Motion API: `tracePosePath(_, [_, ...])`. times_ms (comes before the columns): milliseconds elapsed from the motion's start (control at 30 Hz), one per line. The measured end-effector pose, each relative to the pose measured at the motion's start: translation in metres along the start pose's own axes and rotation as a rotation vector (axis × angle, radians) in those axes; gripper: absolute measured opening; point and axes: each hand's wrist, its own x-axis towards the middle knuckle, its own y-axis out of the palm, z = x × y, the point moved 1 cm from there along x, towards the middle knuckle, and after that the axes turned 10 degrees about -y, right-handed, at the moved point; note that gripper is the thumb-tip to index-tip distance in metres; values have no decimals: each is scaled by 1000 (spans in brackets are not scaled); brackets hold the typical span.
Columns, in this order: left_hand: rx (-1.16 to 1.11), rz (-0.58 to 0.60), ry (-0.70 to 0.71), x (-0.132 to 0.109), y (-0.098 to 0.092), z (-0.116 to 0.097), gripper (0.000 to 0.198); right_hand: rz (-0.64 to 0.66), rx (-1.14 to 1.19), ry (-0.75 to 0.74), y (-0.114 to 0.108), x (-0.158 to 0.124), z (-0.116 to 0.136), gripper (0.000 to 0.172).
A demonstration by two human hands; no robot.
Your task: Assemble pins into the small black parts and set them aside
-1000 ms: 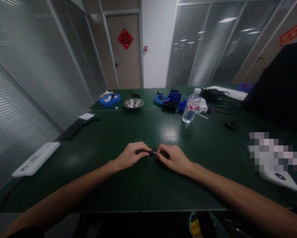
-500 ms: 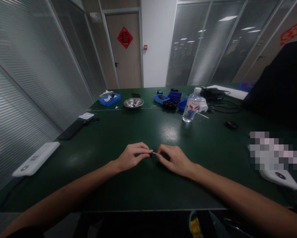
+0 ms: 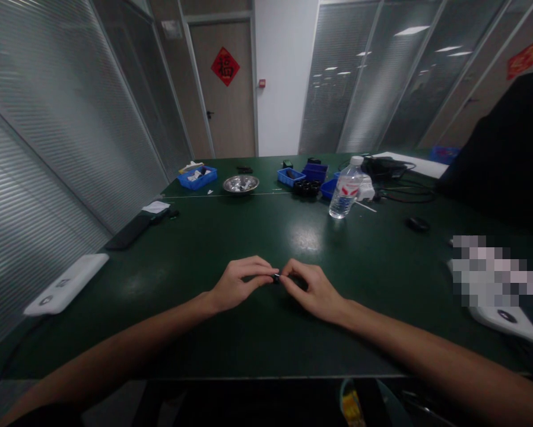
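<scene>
My left hand [image 3: 243, 283] pinches a small black piece [image 3: 276, 278] between thumb and fingertips, just over the green tabletop [image 3: 195, 350]. Facing it from the right, my right hand [image 3: 311, 287] is closed in a pinch on a thin, light-coloured sliver that meets the black piece. The two sets of fingertips are almost touching. What kind of parts these are is too small to make out, and the fingers cover most of them.
Beyond my hands stand a water bottle [image 3: 346, 188], a metal bowl [image 3: 240, 184], a blue tray of small parts [image 3: 197, 177] and further blue bins [image 3: 290, 177]. A black mouse [image 3: 417, 223] lies right; white devices flank both sides, the left one [image 3: 66, 284] cabled.
My fingertips have come closer together, and less of the thin light sliver shows between them. The dark shape under my right palm is less distinct. The view has shifted very slightly.
</scene>
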Motion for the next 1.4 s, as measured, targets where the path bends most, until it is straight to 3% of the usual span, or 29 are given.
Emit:
tracePosePath(200, [61,97,-75,2,0,-2,23,96,-106,-25,-3,1,-2,13])
tracePosePath(533, [192,234,-196,5,-2,0,39,128,-206,55,-6,3,-8,13])
tracePosePath(700, [340,244,-164,6,0,4,33,192,-327,74,-7,4,-11,14])
tracePosePath(867, [548,250,-152,3,5,6,40,288,-549,95,-10,6,-11,16])
tracePosePath(967, [558,249,-153,3,5,4,41,294,-619,146,-14,6,-12,18])
tracePosePath(1133, [497,193,-168,3,1,-5,34,244,-590,226,-16,5,-17,15])
tracePosePath(1400, [521,231,-20,2,-10,-5,18,198,-499,226,-17,5,-19,14])
